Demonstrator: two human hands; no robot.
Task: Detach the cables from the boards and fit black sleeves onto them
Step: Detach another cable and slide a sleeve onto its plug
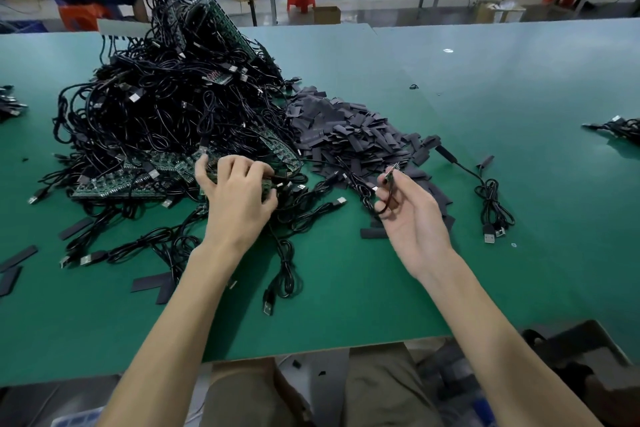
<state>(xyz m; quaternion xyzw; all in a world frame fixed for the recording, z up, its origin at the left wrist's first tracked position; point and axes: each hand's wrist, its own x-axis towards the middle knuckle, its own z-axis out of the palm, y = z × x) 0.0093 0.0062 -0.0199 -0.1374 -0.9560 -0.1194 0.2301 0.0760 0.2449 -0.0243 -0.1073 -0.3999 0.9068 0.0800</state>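
Your left hand (239, 194) rested on the near edge of the cable heap (166, 107). Its fingers (258, 168) were clenched round a green board (213, 174), probably to hold it steady while a wire was pulled away. Your right hand (412, 218) was raised just off the bench (519, 80), palm up. Thumb and forefinger pinched the tip of one cable (360, 192), which carried a small green piece. The lead looped under your fingers and trailed left toward the heap. I judged that you held the tip up so the bare end stood free for a sleeve.

The pile of black sleeves (349, 135) lay just beyond that hand, to the right of the heap, so either hand could reach it easily. Farther right, a coiled cable (493, 198) with a sleeve already on its far end lay apart, likely set aside as finished.
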